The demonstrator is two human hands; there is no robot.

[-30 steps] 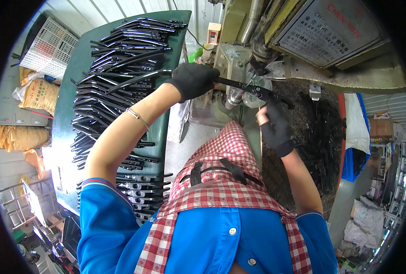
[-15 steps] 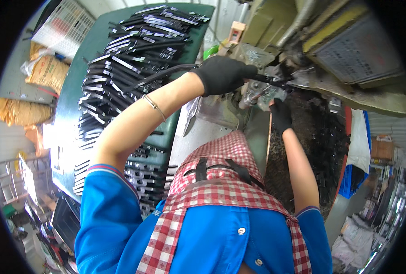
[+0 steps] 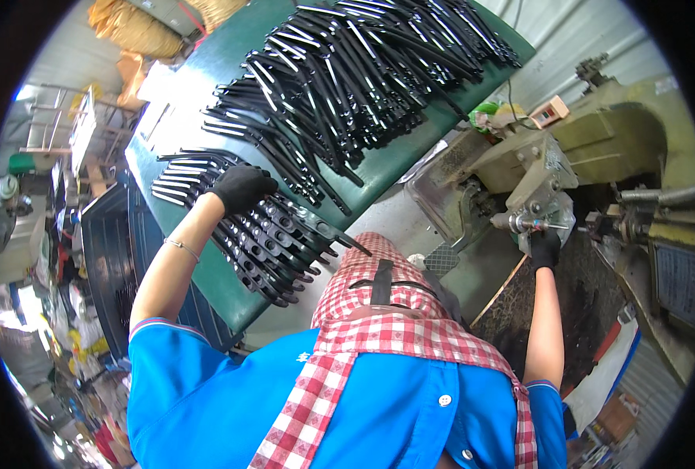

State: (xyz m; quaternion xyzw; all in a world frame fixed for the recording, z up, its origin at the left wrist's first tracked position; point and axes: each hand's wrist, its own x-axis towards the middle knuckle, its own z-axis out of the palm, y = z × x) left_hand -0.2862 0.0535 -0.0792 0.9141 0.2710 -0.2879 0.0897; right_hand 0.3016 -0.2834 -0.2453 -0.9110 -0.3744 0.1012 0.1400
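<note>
A green counter [image 3: 242,35] spreads beneath the fingers of the left hand [image 3: 243,187]; a machine [image 3: 537,168] stands just beyond those of the right hand [image 3: 545,250]. A big pile of black bars [image 3: 347,78] lies beyond the left fingers, a smaller row of bars [image 3: 261,242] directly below them. A metal rod [image 3: 529,223] sits at the right fingertips. Whether either hand's gloved fingers pinch anything, I cannot tell.

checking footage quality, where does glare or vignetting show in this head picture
Head view: white glare washes out the left edge of the dark green table, bright streaks line the glossy black bent rods, and black fisheye vignetting fills the corners.
</note>
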